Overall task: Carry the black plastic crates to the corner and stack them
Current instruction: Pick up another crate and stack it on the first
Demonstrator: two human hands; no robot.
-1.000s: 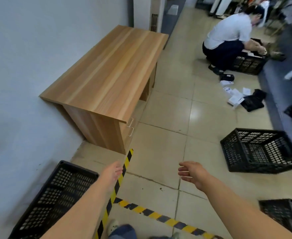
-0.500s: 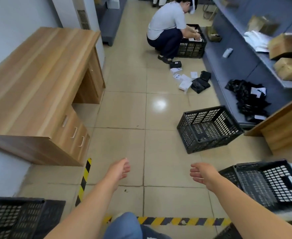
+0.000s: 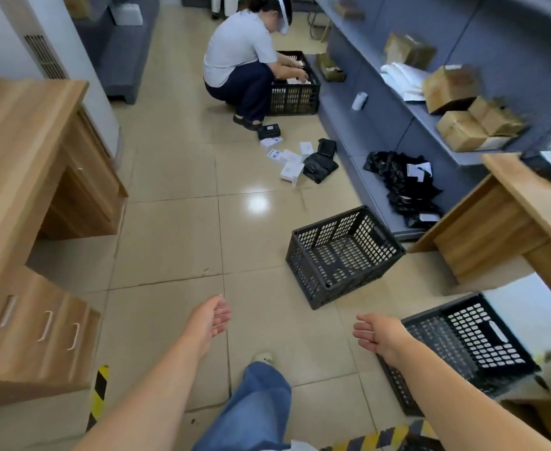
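Observation:
An empty black plastic crate [image 3: 342, 255] stands on the tiled floor ahead and to the right. A second black crate [image 3: 463, 346] sits closer at the lower right, partly behind my right forearm. My left hand [image 3: 210, 320] hangs over bare floor with fingers loosely apart, holding nothing. My right hand [image 3: 376, 335] is also empty and open, just left of the nearer crate's rim. A third black crate [image 3: 295, 84], holding small boxes, stands at the back beside a crouching person.
A wooden desk [image 3: 23, 190] with drawers fills the left side. Another wooden desk [image 3: 511, 222] stands at the right. Grey shelving [image 3: 397, 102] with cardboard boxes runs along the right. A crouching person [image 3: 241, 60] and scattered small boxes [image 3: 287, 161] lie ahead. Yellow-black floor tape [image 3: 98, 395] is near my feet.
My view has swung right, away from the wall-side crate, and moved forward toward the two crates on the floor. Both hands stay empty, held out in front.

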